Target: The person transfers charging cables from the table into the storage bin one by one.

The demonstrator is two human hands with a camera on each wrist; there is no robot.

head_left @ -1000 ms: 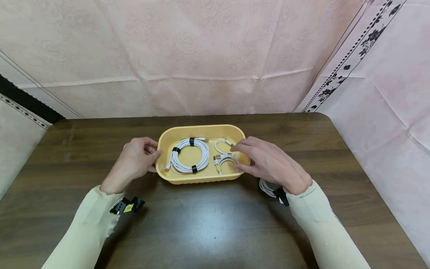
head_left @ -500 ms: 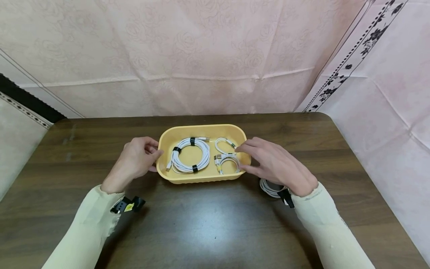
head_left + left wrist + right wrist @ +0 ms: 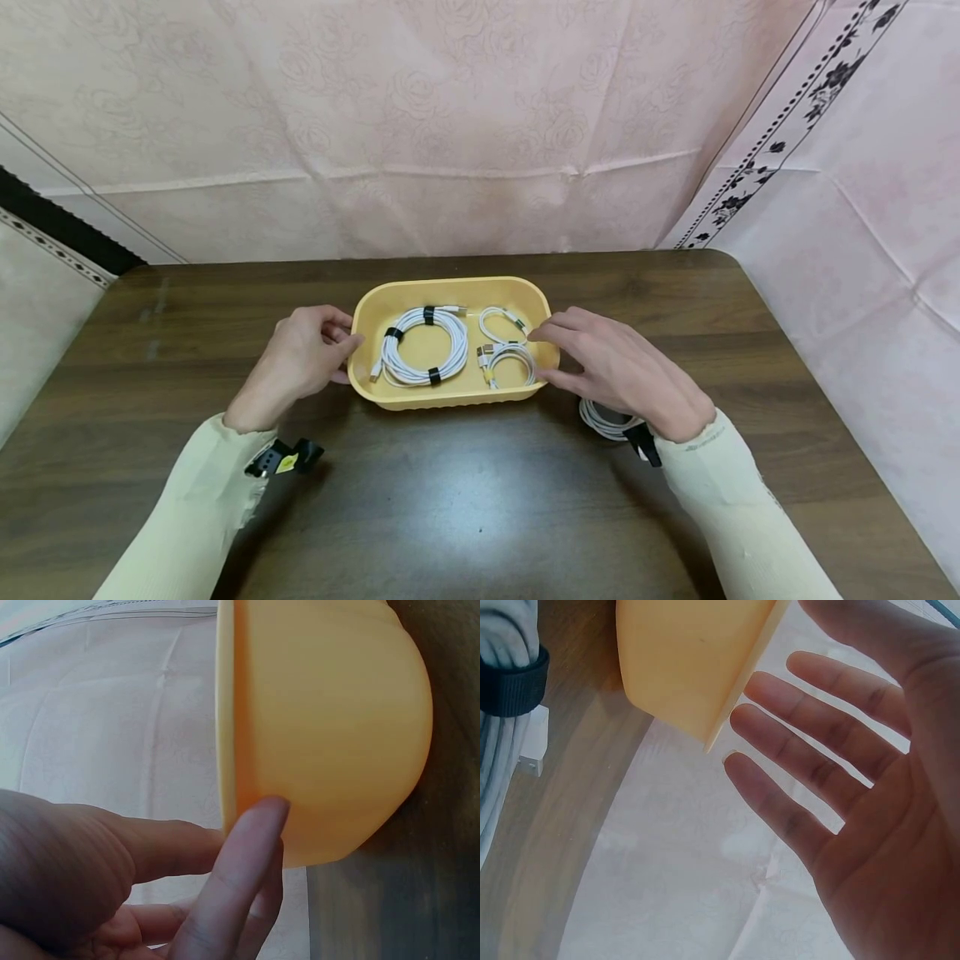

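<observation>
A yellow oblong tray (image 3: 450, 402) lies on the table. Inside it, at left, is a large white cable coil (image 3: 457, 348) bound with black straps. Smaller white cables (image 3: 491, 357) with plugs lie at its right end. My left hand (image 3: 311, 354) pinches the left rim, the thumb at the edge and a finger against the tray's outer wall (image 3: 337, 727) in the left wrist view. At the other end, my right hand (image 3: 611, 367) has its fingers extended by the right rim. The right wrist view shows those fingers (image 3: 795, 750) spread and nearly straight, holding nothing.
Below my right wrist another strapped cable coil (image 3: 597, 423) lies on the brown wooden table (image 3: 480, 500); the right wrist view shows its black strap (image 3: 514, 682) and a white plug (image 3: 534, 742). Pale patterned cloth (image 3: 450, 125) hangs behind the table.
My right hand has shifted slightly to the right, from over the small cables to the tray's right rim. My left hand and the tray have hardly moved.
</observation>
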